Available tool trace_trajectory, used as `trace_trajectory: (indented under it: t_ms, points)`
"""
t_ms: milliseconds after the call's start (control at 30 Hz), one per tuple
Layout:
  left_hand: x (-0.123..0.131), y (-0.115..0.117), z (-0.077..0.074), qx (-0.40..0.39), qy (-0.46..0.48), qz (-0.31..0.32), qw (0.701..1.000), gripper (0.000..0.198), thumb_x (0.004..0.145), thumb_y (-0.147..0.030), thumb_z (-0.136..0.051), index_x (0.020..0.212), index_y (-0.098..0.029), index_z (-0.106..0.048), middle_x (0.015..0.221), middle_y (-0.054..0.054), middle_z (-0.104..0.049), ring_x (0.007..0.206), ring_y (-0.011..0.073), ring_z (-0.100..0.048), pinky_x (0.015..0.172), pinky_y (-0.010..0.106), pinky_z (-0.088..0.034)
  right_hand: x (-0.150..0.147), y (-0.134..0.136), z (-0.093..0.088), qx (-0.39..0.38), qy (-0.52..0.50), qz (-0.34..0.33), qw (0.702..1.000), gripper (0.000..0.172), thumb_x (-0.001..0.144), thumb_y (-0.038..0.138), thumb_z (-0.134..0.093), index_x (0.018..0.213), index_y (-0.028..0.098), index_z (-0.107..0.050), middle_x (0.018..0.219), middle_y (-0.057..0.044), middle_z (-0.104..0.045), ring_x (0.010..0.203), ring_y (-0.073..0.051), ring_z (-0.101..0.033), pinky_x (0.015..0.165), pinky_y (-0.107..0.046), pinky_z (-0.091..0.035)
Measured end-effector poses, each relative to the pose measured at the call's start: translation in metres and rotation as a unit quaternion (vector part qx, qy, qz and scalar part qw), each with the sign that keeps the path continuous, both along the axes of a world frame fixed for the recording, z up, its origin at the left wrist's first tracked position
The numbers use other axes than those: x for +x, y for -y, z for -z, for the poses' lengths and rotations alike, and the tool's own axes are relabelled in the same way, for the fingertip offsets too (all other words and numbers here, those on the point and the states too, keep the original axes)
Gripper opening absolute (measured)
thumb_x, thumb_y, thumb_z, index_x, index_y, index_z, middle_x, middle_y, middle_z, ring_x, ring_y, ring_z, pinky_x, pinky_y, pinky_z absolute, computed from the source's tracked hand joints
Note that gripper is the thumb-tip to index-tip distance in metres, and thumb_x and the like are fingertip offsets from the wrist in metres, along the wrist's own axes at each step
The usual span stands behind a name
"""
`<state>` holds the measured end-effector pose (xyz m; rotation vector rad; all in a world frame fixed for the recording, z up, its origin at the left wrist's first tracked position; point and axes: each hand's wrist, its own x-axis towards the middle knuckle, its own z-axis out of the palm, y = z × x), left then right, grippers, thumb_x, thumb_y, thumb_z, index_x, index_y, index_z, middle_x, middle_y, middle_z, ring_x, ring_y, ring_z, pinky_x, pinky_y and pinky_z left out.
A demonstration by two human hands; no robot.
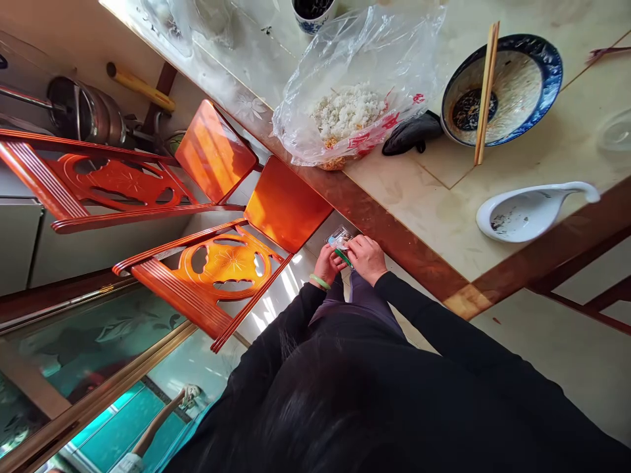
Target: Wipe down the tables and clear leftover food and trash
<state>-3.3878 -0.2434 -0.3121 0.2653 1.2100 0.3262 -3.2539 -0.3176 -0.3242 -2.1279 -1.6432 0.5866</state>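
Close in front of my body, beside the table edge, both hands meet on a small clear plastic packet (339, 235) with a green strip along its lower side. My left hand (327, 266), a pale green bangle on its wrist, has its fingers closed on the packet's left side. From the right, my right hand (365, 258) pinches the same packet, its fingers covering part of it. Whatever the packet contains is too small to make out.
On the table (404, 203) are a plastic bag (365, 59) with white rice (348, 112), a blue-rimmed bowl (525, 98) with chopsticks (486, 92) across it, a black object (413, 133), a white spoon (522, 213) and a cup (310, 25). Wooden chairs (288, 203) stand left.
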Motion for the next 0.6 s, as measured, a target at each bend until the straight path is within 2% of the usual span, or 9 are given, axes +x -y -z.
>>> trace_trajectory:
  t_ms: [67,167,333,400,467,533,600]
  points:
    - [0.004,0.001,-0.001,0.011,-0.020,-0.010,1.000,0.053,0.066,-0.040,-0.096,0.101,-0.025,-0.058,0.093,-0.001,-0.070,0.072,0.0125,-0.068,0.064,0.025,-0.054,0.000,0.000,-0.002,0.003,-0.002,-0.003,1.000,0.018,0.099,0.014,-0.059,0.101,0.018,-0.076,0.099,-0.010,-0.071,0.097,-0.026,-0.060,0.084,-0.037,-0.042]
    - [0.012,0.002,0.002,0.029,-0.057,-0.028,0.998,0.059,0.063,-0.034,-0.099,0.104,-0.025,-0.058,0.097,-0.002,-0.071,0.071,0.0101,-0.066,0.066,0.024,-0.054,-0.002,0.000,-0.005,0.009,-0.017,-0.005,1.000,0.020,0.103,0.017,-0.058,0.109,0.018,-0.077,0.104,-0.011,-0.074,0.099,-0.026,-0.062,0.087,-0.038,-0.044]
    - [0.022,-0.004,0.007,0.038,-0.082,-0.041,0.995,0.057,0.065,-0.030,-0.097,0.104,-0.025,-0.056,0.092,-0.004,-0.070,0.066,0.0076,-0.065,0.066,0.021,-0.054,0.006,-0.001,-0.011,0.013,-0.080,-0.021,0.997,0.028,0.101,0.017,-0.059,0.123,0.019,-0.077,0.113,-0.012,-0.076,0.103,-0.027,-0.066,0.094,-0.040,-0.053]
    - [0.025,-0.007,0.008,0.043,-0.092,-0.036,0.994,0.055,0.067,-0.029,-0.096,0.104,-0.026,-0.056,0.090,-0.005,-0.069,0.065,0.0074,-0.065,0.065,0.020,-0.054,0.030,-0.012,-0.014,0.034,-0.096,-0.002,0.995,0.030,0.100,0.017,-0.058,0.125,0.019,-0.076,0.121,-0.013,-0.075,0.112,-0.028,-0.067,0.102,-0.044,-0.054]
    - [0.026,-0.010,0.007,0.046,-0.097,-0.027,0.994,0.051,0.070,-0.027,-0.093,0.104,-0.026,-0.056,0.093,-0.004,-0.070,0.067,0.0080,-0.067,0.065,0.020,-0.054,0.072,-0.032,-0.017,0.068,-0.074,0.049,0.994,0.035,0.100,0.018,-0.058,0.131,0.019,-0.074,0.138,-0.016,-0.070,0.130,-0.031,-0.062,0.115,-0.052,-0.051]
    - [0.027,-0.011,0.008,0.046,-0.101,-0.018,0.994,0.047,0.072,-0.025,-0.090,0.105,-0.026,-0.057,0.097,-0.003,-0.071,0.071,0.0088,-0.069,0.068,0.021,-0.055,0.124,-0.060,-0.017,0.095,-0.030,0.099,0.990,0.045,0.099,0.016,-0.060,0.143,0.017,-0.066,0.157,-0.017,-0.058,0.151,-0.034,-0.048,0.126,-0.061,-0.040]
    - [0.027,-0.011,0.010,0.044,-0.113,-0.015,0.992,0.046,0.074,-0.024,-0.089,0.107,-0.027,-0.057,0.098,-0.003,-0.072,0.073,0.0093,-0.070,0.071,0.022,-0.055,0.175,-0.089,-0.012,0.103,-0.001,0.115,0.988,0.057,0.097,0.015,-0.062,0.155,0.014,-0.055,0.169,-0.018,-0.045,0.162,-0.033,-0.032,0.132,-0.064,-0.030]
